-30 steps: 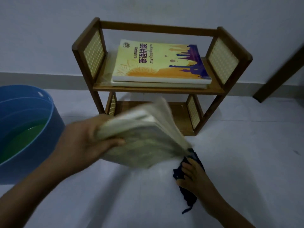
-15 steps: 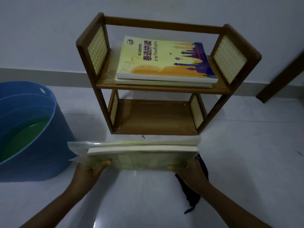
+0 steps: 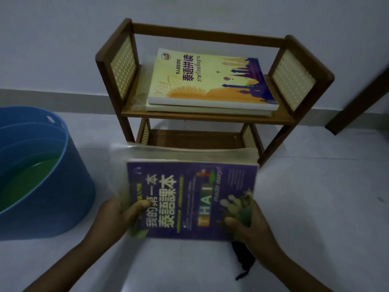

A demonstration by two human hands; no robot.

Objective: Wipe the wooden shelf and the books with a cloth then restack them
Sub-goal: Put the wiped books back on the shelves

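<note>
A purple book (image 3: 189, 197) in a clear plastic sleeve is held cover-up in front of the wooden shelf (image 3: 206, 119). My left hand (image 3: 117, 216) grips its lower left edge, thumb on the cover. At its lower right edge my right hand (image 3: 250, 226) grips it too, and a dark cloth (image 3: 244, 260) hangs from under that hand. On the shelf's upper board lies a yellow book (image 3: 210, 81) on top of a pale book (image 3: 208, 109). The lower board looks bare behind the held book.
A blue tub (image 3: 52, 186) holding greenish water stands on the floor to the left. A white wall with a grey skirting board runs behind the shelf. A dark wooden plank (image 3: 362, 98) leans at the far right. The floor is pale and glossy.
The book, held edge-on in both hands half a second ago, is now tilted so its purple cover faces up. A second ago only my left hand held it while the right held the cloth.
</note>
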